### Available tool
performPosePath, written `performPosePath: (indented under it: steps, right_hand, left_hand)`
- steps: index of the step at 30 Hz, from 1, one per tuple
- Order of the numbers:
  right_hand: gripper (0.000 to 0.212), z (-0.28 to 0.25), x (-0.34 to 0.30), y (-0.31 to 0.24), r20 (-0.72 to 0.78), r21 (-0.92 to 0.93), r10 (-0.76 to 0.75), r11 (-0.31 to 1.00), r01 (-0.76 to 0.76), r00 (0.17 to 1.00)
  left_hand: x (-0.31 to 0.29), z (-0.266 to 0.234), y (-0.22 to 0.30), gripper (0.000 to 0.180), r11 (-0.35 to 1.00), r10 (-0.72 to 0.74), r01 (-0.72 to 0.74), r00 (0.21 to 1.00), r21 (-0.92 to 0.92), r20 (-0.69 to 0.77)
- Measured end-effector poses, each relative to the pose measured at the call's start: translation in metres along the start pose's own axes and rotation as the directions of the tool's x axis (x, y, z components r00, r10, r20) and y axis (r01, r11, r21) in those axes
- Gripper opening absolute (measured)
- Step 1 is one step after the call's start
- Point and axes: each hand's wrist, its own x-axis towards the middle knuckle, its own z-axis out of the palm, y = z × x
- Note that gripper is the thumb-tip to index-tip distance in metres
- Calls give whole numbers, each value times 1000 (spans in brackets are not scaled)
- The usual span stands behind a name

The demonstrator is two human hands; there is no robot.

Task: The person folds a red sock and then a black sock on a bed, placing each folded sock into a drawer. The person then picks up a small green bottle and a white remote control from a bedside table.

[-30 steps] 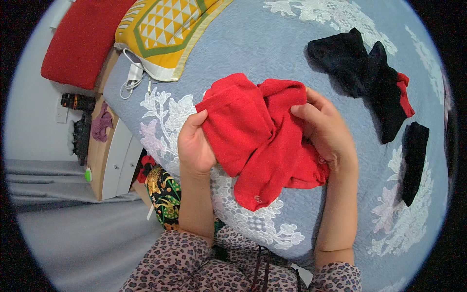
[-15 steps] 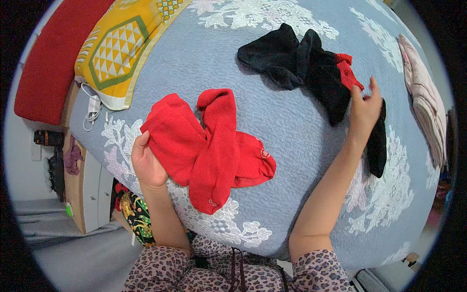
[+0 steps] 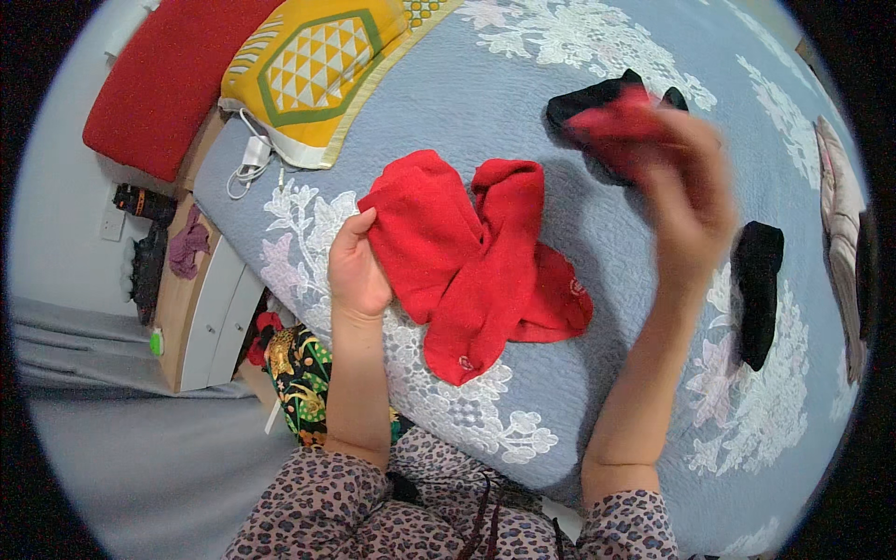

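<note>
Across the grey-blue floral bedspread (image 3: 579, 103) I work with both hands. At about nine o'clock from the middle of the view, my left hand (image 3: 357, 271) rests on the bedspread with its thumb on top of the left edge of the red garment (image 3: 476, 261), pinching the cloth between thumb and fingers. That red garment lies crumpled and partly folded over itself near the centre, two thick lobes at the top and a narrower end reaching toward six o'clock.

At two o'clock my right hand (image 3: 686, 187) is raised above the bed and blurred. It is closed on a black and red sock (image 3: 607, 117), whose red part drapes over my fingers while the black part shows behind and to the left. Exactly how my fingers wrap it I cannot tell through the blur.

At three o'clock, just beside my right forearm, a black sock (image 3: 758, 289) lies alone on the bedspread, apart from my hand. Further out toward the right rim lies a pale folded cloth (image 3: 840, 233).

At eleven o'clock a yellow patterned cushion (image 3: 322, 70) sits beside a red cushion (image 3: 168, 79), with a white charger and cable (image 3: 250, 159) just below them. At eight o'clock stands a wooden bedside cabinet (image 3: 201, 299).
</note>
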Motion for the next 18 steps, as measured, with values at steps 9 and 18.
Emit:
performPosePath:
  steps: [9, 18]
  right_hand:
    - [26, 20, -30, 45, 843, 143, 134, 877, -458, 521]
    - [20, 22, -29, 42, 799, 74, 168, 926, -370, 578]
  left_hand:
    - [0, -6, 2, 49, 1000, -20, 21, 986, -5, 163]
    - [-3, 0, 0, 49, 996, 37, -36, 999, 87, -10]
